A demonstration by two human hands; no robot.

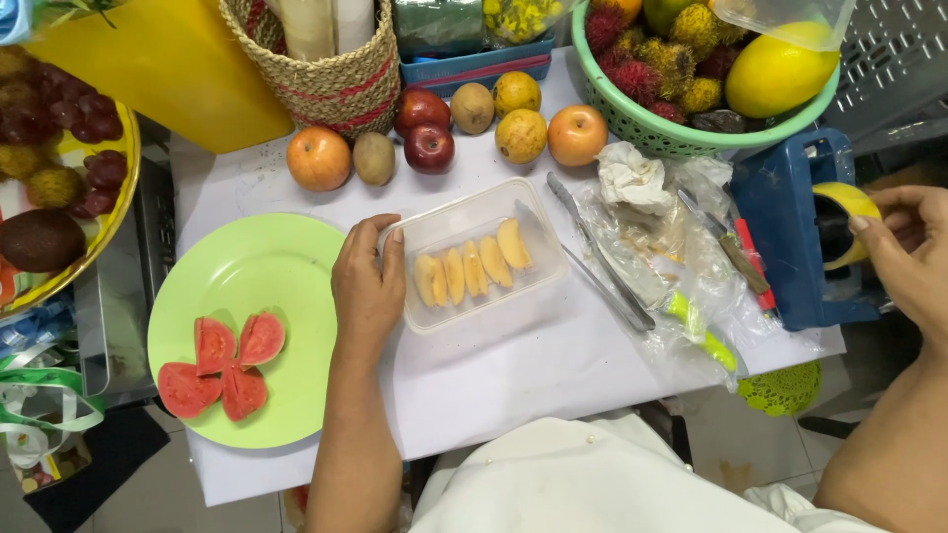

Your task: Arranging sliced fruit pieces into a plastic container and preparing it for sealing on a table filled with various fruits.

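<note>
The left hand [367, 286] grips the left wall of the light, flexible clear plastic tub [476, 253] of pale fruit slices on the white table [513, 365], while the right hand [904, 262] seemingly pinches a yellow tape roll [839, 219].

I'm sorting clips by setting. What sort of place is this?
Probably a fruit stall or fruit-prep counter: whole fruit in a green basket, cut slices in a clear container under the left hand, and a knife.
</note>
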